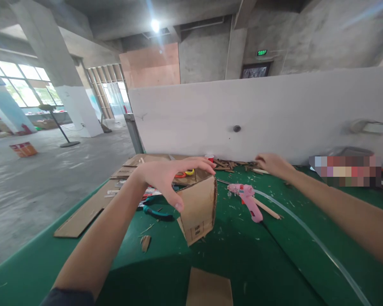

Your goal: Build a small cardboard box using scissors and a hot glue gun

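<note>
A small box folded from brown cardboard (pixel 198 208) stands slightly tilted on the green table. My left hand (pixel 169 178) spans its top, thumb against the front panel and fingers over the far upper edge. Beyond it, at the back of the table, my right hand (pixel 272 165) is closed, its fingers curled near a heap of cardboard scraps (pixel 226 165). What those fingers hold, if anything, is hidden. Between the two arms lies a pink glue gun (pixel 247 197) with a clear glue stick (pixel 293 212) trailing from its rear. Under the gun is a wooden stick (pixel 268 208).
Teal-handled pliers (pixel 158 212) and scissors with orange-yellow handles (pixel 187 173) lie left of the box. Flat cardboard sheets (pixel 83 216) cover the left table edge. A cardboard piece (pixel 210 289) lies in front. A white panel (pixel 191 119) stands behind the table. The gun's black cord (pixel 290 259) runs forward.
</note>
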A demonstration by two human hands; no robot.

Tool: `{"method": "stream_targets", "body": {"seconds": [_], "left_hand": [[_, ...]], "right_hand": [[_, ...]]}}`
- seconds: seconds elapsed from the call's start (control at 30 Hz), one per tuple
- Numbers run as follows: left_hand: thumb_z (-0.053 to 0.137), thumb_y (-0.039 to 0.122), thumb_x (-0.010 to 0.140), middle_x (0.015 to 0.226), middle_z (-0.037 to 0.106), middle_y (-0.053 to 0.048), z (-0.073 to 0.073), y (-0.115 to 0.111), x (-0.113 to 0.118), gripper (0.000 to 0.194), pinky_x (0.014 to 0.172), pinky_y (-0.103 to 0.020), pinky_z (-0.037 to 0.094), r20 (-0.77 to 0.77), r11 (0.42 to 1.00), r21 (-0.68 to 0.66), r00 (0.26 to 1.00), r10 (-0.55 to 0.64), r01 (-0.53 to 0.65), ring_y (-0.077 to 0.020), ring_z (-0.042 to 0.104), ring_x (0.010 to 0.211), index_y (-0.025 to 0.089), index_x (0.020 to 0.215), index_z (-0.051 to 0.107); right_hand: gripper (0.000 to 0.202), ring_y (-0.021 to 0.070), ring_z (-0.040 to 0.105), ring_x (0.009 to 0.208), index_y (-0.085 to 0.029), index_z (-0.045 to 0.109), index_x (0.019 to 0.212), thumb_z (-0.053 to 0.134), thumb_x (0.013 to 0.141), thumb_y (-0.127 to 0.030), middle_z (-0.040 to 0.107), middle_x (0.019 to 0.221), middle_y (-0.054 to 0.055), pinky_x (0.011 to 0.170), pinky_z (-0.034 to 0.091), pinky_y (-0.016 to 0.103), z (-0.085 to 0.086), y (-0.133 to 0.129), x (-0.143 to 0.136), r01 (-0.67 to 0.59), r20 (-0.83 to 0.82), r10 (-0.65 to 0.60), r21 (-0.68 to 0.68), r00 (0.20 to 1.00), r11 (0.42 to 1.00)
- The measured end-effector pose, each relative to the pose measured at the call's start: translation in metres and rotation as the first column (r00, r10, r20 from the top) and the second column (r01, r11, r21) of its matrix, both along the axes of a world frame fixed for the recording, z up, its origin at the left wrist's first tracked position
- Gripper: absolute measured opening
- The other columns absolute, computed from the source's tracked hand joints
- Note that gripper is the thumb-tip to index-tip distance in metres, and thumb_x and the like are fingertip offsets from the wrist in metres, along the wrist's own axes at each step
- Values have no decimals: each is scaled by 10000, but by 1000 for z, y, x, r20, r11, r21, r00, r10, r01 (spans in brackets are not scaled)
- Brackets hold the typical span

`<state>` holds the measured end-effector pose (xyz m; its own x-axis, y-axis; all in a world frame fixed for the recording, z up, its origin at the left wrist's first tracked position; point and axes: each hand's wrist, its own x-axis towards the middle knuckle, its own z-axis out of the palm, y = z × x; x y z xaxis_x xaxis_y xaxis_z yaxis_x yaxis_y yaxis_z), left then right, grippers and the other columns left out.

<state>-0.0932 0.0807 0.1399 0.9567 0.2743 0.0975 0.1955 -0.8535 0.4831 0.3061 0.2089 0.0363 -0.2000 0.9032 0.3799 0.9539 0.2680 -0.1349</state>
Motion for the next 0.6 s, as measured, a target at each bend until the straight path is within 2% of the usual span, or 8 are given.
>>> {"method": "stream_targets", "body": {"seconds": [0.07,0.1,0.17,0.23,0.33,0.43,0.53,0.6], "left_hand": [[780,549,546,1530,224,-71,0,0,1,979,1143,-485,159,-16,1000,5,1000,15,-15,-331,131,1415,290,1388,354],[782,556,536,1540,197,-71,-1,0,2,994,1143,-492,148,-25,1000,9,999,22,-22,-334,112,1418,293,1392,349],[791,566,511,1552,155,-72,-1,0,2,1027,1140,-508,130,-39,999,21,999,35,-35,-344,79,1422,298,1395,343],[802,571,484,1554,149,-77,-1,-1,2,1056,1136,-521,128,-39,999,29,998,39,-38,-354,63,1422,302,1395,343],[809,571,470,1542,189,-93,1,-4,3,1061,1128,-516,161,-36,999,30,999,36,-35,-365,105,1414,300,1389,354],[802,576,481,1525,234,-103,3,-8,3,1033,1118,-492,208,-32,999,21,999,40,-39,-368,193,1392,290,1377,375],[800,576,485,1493,300,-104,3,-8,4,1013,1109,-477,241,-21,1000,4,1000,22,-22,-361,260,1367,287,1364,388],[801,573,486,1475,328,-101,1,-7,5,1003,1113,-472,238,-9,1000,-7,1000,1,-1,-349,273,1362,289,1357,391]], "right_hand": [[198,186,636,712,-152,642,908,482,842,-249,695,783,90,719,505,329,29,-3,-9,6,-109,-3,28,994,1000],[177,185,634,654,-136,633,909,524,820,-243,682,738,96,670,521,334,45,-6,-16,-10,-338,23,40,941,999],[198,155,641,649,-156,605,957,501,854,-290,680,809,90,626,543,300,78,-19,-35,-57,-446,91,90,890,994],[203,141,642,671,-176,604,945,490,874,-329,675,839,83,653,556,294,107,-41,-59,-83,-505,155,161,849,983],[176,145,627,606,-182,639,818,631,800,-357,658,728,62,659,571,324,133,-88,-96,-169,-648,320,285,691,943],[195,151,637,613,-174,667,786,660,778,-369,649,646,40,670,577,315,133,-145,-129,-221,-688,383,316,617,923],[195,183,671,709,-192,691,830,655,780,-377,681,716,44,697,573,325,114,-189,-149,-287,-705,387,264,594,921],[184,194,680,750,-205,695,881,639,791,-355,695,768,45,706,570,340,99,-205,-155,-293,-729,370,239,576,926]]}}
